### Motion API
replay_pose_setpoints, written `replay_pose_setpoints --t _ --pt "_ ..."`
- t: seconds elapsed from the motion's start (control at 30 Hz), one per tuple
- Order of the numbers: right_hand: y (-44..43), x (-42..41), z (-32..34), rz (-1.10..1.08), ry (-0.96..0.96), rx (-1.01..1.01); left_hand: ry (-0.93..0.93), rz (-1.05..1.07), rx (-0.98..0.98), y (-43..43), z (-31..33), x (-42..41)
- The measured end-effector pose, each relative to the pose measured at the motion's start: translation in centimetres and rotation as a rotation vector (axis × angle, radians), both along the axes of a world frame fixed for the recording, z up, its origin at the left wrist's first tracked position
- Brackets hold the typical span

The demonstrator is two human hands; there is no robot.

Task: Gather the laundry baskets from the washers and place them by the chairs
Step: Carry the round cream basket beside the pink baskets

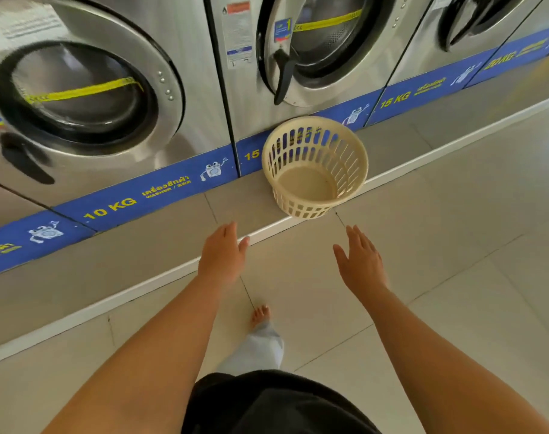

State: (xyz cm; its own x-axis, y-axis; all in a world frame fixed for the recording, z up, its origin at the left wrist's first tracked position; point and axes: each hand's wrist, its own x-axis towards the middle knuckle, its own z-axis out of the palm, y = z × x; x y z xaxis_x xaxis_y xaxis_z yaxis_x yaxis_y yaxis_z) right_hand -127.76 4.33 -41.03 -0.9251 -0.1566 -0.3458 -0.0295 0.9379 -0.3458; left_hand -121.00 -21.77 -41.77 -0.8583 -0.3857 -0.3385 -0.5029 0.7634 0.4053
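Nothing is held yet: left hand [223, 257] and right hand [361, 261] are spread wide near the empty basket [315, 166] on the ledge [160, 227] below the washers [185, 89]; judged light, stiff plastic, best gripped at opposite rim edges.

The 10 KG washer [88, 98] at far left is cut off by the top and left edges, and the label at its upper left is too blurred to read. The basket [315, 166] hides most of the lettering after "15" on the blue strip [160, 189]. The small print beside "10 KG" is smeared. Farther right, the last washer [473, 23] shows only its lower door.
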Motion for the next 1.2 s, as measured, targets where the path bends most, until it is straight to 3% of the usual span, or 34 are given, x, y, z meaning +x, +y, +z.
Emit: replay_pose_setpoints --t 0.37,0.63,0.97,1.2 --pt "0.6 -17.1 -3.4 -0.095 -0.067 -0.034 -0.043 -0.026 0.024 1.2 -2.6 -18.7" --pt "2.6 -30.9 -8.7 0.05 -0.148 -0.028 -0.135 0.223 0.057 4.9 -7.9 -27.7" --pt "2.5 -45.1 -19.3 0.064 -0.144 0.006 -0.21 0.52 0.086 5.5 -17.9 -36.5" --pt "3.3 -50.5 -27.0 0.061 -0.088 0.006 -0.076 0.804 0.038 4.3 -25.7 -37.8"
